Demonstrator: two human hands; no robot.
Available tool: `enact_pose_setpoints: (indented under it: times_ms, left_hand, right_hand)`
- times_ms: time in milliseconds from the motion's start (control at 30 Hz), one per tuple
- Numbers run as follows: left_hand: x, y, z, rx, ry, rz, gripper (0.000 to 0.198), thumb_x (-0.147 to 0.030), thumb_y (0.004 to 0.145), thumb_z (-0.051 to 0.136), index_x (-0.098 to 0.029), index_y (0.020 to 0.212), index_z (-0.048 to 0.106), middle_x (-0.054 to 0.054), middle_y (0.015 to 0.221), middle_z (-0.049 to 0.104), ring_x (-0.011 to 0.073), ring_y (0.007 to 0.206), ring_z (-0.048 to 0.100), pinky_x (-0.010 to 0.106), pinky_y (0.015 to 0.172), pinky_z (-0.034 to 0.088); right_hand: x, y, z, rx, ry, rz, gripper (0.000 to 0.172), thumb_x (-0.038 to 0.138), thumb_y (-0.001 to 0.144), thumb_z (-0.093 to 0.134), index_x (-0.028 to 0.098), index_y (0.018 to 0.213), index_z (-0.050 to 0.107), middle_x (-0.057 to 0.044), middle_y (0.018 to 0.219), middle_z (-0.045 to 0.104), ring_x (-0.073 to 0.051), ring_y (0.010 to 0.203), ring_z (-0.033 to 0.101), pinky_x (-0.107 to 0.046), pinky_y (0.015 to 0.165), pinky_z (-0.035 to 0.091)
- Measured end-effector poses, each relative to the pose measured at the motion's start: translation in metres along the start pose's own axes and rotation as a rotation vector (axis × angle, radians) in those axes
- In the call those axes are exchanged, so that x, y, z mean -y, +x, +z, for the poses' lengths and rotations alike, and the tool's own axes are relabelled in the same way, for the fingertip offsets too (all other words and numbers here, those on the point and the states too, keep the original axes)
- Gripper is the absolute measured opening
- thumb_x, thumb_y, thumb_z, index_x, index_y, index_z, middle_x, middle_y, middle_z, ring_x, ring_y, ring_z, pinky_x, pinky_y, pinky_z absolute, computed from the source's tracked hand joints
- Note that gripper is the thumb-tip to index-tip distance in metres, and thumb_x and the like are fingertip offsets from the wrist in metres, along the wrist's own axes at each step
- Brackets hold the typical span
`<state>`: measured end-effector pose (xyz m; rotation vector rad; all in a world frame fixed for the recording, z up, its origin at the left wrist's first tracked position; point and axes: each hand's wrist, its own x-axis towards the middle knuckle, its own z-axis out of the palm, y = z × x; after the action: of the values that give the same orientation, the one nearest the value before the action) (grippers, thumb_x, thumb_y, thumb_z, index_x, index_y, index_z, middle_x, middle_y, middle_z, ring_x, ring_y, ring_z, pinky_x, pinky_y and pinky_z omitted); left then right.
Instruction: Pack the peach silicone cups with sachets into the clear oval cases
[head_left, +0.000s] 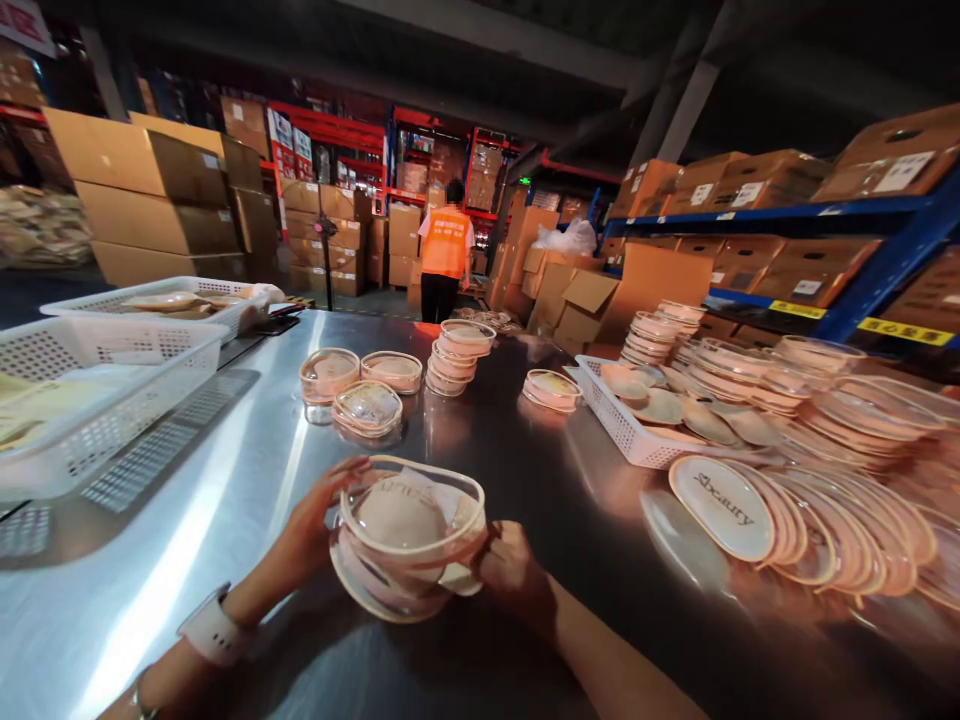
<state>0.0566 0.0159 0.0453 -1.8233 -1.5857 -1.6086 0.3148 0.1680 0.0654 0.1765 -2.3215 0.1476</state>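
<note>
A clear, oval zip pouch (pixel 409 525) with cream trim is held low over the metal table, tilted towards me. Inside it sits a rounded beige item, along with some white or printed material. My left hand (pixel 319 525) has its fingers closed on the pouch's left edge. At the right end, my right hand (pixel 514 575) is a fist pinching the pouch's edge, possibly at the zipper; its fingertips are partly hidden. Just beyond, several filled pouches (pixel 367 408) lie in a group, with a stack of pouches (pixel 450 365) beside them.
On the right, a white basket (pixel 619 420) holds beige rounded pieces. Flat pouches printed "beauty" (pixel 724 510) fan out before it, with tall stacks (pixel 787 375) behind. White baskets (pixel 157 365) line the left. A person in an orange vest (pixel 445 243) stands beyond the table (pixel 300 620), near cartons.
</note>
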Motion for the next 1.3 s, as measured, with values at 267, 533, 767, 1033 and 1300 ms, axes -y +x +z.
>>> enact_pose_setpoints:
  times_ms: [267, 533, 767, 1033, 1300]
  left_hand:
    - [0.059, 0.006, -0.061, -0.2, 0.343, -0.408, 0.052, -0.038, 0.072, 0.066, -0.017, 0.119, 0.055, 0.016, 0.124, 0.067, 0.0338, 0.115, 0.066, 0.05, 0.101, 0.054]
    - [0.027, 0.021, -0.063, -0.137, 0.497, -0.494, 0.08, -0.025, 0.07, 0.07, -0.011, 0.143, 0.043, 0.027, 0.156, 0.034, 0.0505, 0.146, 0.029, 0.076, 0.114, 0.024]
    - [-0.038, 0.009, -0.008, 0.439, -0.04, -0.229, 0.054, -0.019, 0.086, 0.057, -0.027, 0.14, 0.056, 0.013, 0.156, 0.048, 0.0289, 0.142, 0.049, 0.048, 0.113, 0.046]
    - [-0.042, 0.012, 0.012, 0.081, -0.445, -0.833, 0.029, -0.049, 0.077, 0.068, -0.021, 0.077, 0.064, 0.003, 0.068, 0.072, 0.0215, 0.064, 0.069, 0.033, 0.063, 0.056]
    - [-0.095, 0.013, 0.029, -0.009, -0.849, -1.262, 0.058, -0.061, 0.062, 0.083, -0.021, 0.092, 0.053, -0.008, 0.059, 0.059, 0.0124, 0.049, 0.058, 0.024, 0.051, 0.043]
  right_hand:
    - [0.002, 0.014, -0.037, -0.147, -0.102, -0.098, 0.028, 0.029, 0.108, 0.042, 0.017, 0.11, 0.066, -0.008, 0.093, 0.08, -0.018, 0.084, 0.077, -0.028, 0.073, 0.057]
    - [-0.01, 0.007, -0.032, -0.108, -0.197, -0.114, 0.034, 0.028, 0.109, 0.035, 0.015, 0.117, 0.065, -0.009, 0.1, 0.079, -0.017, 0.094, 0.075, -0.029, 0.073, 0.055]
    - [-0.013, 0.012, -0.01, -0.095, -0.112, -0.223, 0.027, 0.021, 0.106, 0.041, 0.018, 0.104, 0.068, -0.006, 0.098, 0.08, -0.014, 0.074, 0.074, -0.027, 0.054, 0.048]
    - [-0.003, 0.015, -0.018, -0.012, 0.052, -0.121, 0.069, 0.062, 0.105, 0.015, 0.016, 0.111, 0.065, -0.005, 0.078, 0.077, -0.014, 0.06, 0.07, -0.026, 0.049, 0.047]
    - [0.017, 0.016, -0.011, -0.257, 0.191, 0.243, 0.053, 0.05, 0.097, 0.06, 0.02, 0.141, 0.052, -0.017, 0.126, 0.068, -0.026, 0.108, 0.07, -0.035, 0.079, 0.064]
